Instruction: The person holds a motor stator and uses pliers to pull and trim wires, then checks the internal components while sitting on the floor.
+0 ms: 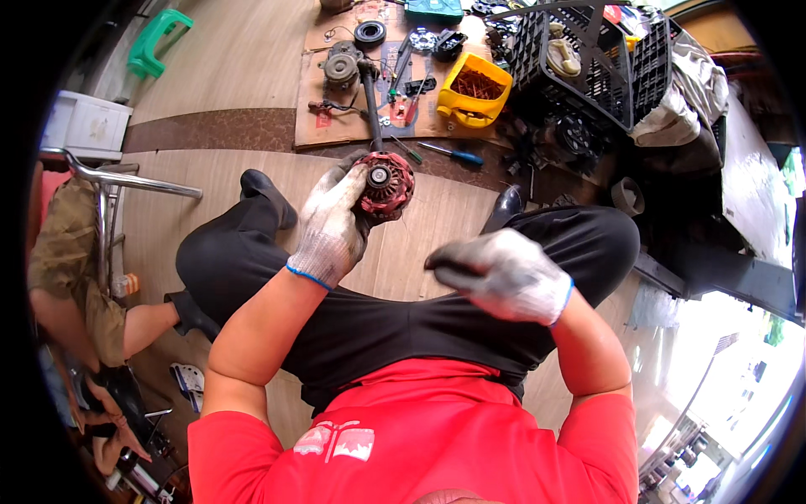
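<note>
My left hand (329, 210), in a white work glove with dirty fingers, grips a round motor part (386, 186). It has red windings, a metal ring of vanes and a bearing at its centre. A dark rod (370, 105) runs from just above the part onto the cardboard; I cannot tell whether they join. My right hand (508, 273), gloved the same way, hovers over my lap, apart from the part. Its dark fingertips point left and are smeared, so whether they hold anything is unclear.
Cardboard (336, 134) on the floor bears loose parts, a black ring (369, 34) and a yellow container (475, 88) of copper-coloured pieces. Nearby lie a blue-handled screwdriver (457, 154) and a black crate (579, 67). Another person's leg (151, 328) is at left, beside a metal chair frame (126, 178).
</note>
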The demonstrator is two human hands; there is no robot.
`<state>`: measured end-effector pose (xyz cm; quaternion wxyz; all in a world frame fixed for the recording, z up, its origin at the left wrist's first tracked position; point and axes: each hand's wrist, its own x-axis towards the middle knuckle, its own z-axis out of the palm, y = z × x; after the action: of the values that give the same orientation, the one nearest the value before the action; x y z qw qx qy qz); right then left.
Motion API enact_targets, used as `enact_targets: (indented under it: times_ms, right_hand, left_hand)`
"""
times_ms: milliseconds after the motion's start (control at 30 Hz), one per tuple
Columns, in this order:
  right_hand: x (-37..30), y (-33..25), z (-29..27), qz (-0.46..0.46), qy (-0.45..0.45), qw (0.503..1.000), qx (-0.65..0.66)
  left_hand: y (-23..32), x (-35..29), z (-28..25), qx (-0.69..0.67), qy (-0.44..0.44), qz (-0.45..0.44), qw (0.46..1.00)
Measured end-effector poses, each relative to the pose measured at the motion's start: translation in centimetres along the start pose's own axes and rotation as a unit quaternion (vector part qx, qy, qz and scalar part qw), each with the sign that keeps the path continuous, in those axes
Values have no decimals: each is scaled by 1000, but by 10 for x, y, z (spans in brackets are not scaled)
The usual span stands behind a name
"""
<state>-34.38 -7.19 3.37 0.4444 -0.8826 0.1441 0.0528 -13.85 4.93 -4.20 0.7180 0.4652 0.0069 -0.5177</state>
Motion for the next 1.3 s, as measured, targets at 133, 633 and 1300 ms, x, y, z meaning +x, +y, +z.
enact_targets:
  times_ms: [133, 633, 1300]
  right_hand:
    - [2, 22, 30, 125, -76, 977, -153]
    - [-102, 31, -62, 102, 183, 968, -138]
    - [-692, -4, 218, 806, -49, 534, -249]
  left_hand:
    - [3, 2, 3, -44, -33, -15, 998]
    - [4, 10, 3, 8, 42, 5, 999]
    - [29, 60, -59, 17, -133, -153, 979]
